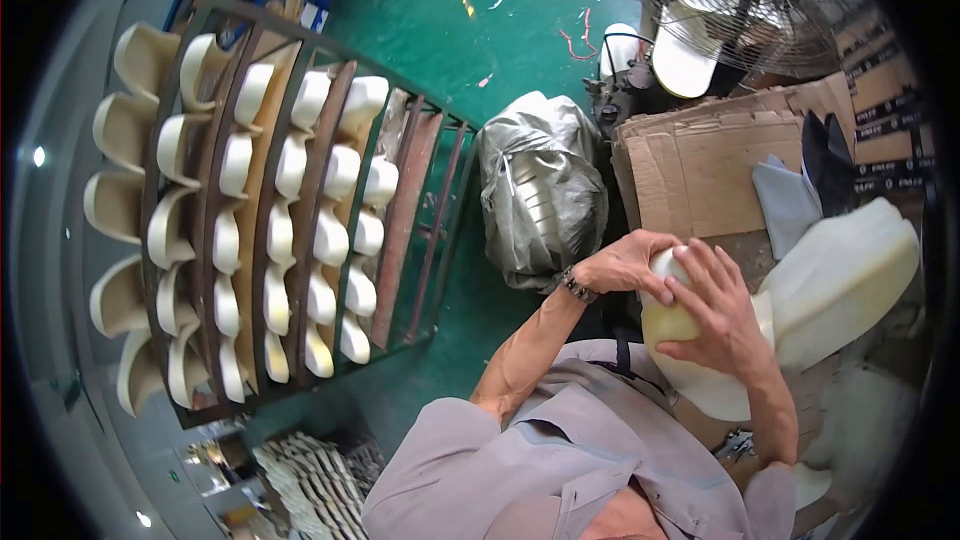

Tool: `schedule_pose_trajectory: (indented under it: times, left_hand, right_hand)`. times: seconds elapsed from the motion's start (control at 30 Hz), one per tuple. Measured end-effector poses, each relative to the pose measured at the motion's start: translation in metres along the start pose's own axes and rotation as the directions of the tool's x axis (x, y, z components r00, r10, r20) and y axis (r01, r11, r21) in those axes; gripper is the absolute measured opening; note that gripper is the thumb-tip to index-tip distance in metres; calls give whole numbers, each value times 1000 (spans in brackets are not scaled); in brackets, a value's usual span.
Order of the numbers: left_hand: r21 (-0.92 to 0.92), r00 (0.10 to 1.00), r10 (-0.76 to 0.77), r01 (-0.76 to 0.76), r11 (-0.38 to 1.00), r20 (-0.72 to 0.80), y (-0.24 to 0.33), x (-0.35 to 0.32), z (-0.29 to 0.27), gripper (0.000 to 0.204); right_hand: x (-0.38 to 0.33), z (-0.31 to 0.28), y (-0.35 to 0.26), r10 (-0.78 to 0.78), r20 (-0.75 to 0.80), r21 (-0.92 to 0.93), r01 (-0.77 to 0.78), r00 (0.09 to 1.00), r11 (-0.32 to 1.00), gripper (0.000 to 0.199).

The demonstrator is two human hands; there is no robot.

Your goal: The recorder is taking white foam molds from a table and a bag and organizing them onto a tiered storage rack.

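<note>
A small rounded cream-yellow foam piece is held between my two hands, in front of my body. My left hand, with a dark band at the wrist, grips its upper left edge with thumb and fingers. From the other side my right hand wraps over it, fingertips close to the left thumb. My fingers hide much of the piece. Beneath and beside it lies a larger pale foam piece. Further right, a long curved cream foam piece rests on the cardboard-covered work surface.
A metal rack with rows of curved white foam pieces stands at left. A grey plastic sack sits on the green floor. Cardboard, a grey cloth and a wire-caged fan are beyond my hands.
</note>
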State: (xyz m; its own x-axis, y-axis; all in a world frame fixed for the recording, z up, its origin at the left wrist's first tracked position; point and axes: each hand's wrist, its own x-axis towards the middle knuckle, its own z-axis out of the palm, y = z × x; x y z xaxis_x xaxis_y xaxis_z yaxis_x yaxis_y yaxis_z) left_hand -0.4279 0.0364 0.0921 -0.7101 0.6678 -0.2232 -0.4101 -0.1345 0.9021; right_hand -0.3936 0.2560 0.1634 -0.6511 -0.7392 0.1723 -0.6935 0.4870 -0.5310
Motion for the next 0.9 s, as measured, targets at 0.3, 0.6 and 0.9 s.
schedule_pose_trajectory:
  times: [0.3, 0.6, 0.9]
  left_hand:
    - [123, 976, 14, 14, 992, -219, 44, -84, -18, 54]
    - [271, 884, 91, 41, 962, -459, 82, -143, -29, 59]
    - [201, 814, 60, 71, 977, -578, 65, -171, -61, 47]
  right_hand:
    - [15, 18, -60, -139, -72, -286, 113, 988, 952, 62]
    - [82, 1, -74, -279, 43, -100, 282, 959, 954, 84]
    - [138, 19, -70, -362, 213, 140, 338, 908, 931, 74]
